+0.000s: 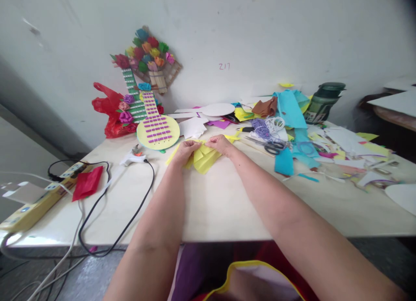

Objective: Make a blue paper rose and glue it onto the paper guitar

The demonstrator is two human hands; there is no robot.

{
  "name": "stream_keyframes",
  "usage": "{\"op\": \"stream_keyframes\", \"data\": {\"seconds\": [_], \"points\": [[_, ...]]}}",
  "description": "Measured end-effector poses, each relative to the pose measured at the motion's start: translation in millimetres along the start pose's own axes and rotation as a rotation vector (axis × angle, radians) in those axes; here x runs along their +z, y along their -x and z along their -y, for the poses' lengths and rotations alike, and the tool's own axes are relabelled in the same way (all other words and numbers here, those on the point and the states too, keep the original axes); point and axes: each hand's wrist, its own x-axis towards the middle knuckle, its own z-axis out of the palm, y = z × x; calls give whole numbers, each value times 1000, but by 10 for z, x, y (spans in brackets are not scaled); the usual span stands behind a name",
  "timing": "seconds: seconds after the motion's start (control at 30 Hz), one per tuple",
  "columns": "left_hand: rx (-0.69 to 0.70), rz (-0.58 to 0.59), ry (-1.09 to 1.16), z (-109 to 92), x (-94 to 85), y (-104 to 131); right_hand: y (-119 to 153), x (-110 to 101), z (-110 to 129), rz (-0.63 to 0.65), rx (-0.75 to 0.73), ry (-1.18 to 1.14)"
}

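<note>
Both of my hands pinch a sheet of yellow crepe paper (205, 158) above the middle of the table. My left hand (187, 151) grips its left part, the fingers pressed together. On the other side, my right hand (221, 144) is closed on the upper right part. The paper is creased and hangs down between the hands, with a strip sticking out past each of them. Just behind my left hand stands a yellow banjo-shaped craft piece (158, 131) with purple strips. Scissors (274, 147) lie to the right of my right hand.
A white glue gun (134, 158) with a black cord lies left, near a red paper packet (87, 183) and a yellow power strip (30, 212). Purple yarn (261, 128), blue crepe paper (284, 161) and paper scraps cover the right side. A green bottle (324, 102) stands behind.
</note>
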Motion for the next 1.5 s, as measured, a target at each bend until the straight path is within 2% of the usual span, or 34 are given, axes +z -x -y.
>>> {"op": "stream_keyframes", "data": {"seconds": [0.13,0.43,0.63,0.9,1.13,1.3,1.5], "points": [[14,-17,-29,23,-20,-17,-7,14,-18,20,-33,6],[105,-119,-205,-29,-1,-1,10,36,8,-30,-4,-3],[11,-125,-143,-28,12,-4,4,21,-1,-42,26,-41],[155,-262,-215,-46,-22,-28,18,-15,4,-62,115,-116],[77,-150,-175,-54,-30,4,28,-22,1,-60,107,-66],[159,-261,-215,-46,-3,-35,13,-23,-4,-87,100,-277],[227,-436,-161,-40,38,-86,-20,-41,-5,-93,210,-549]]}}
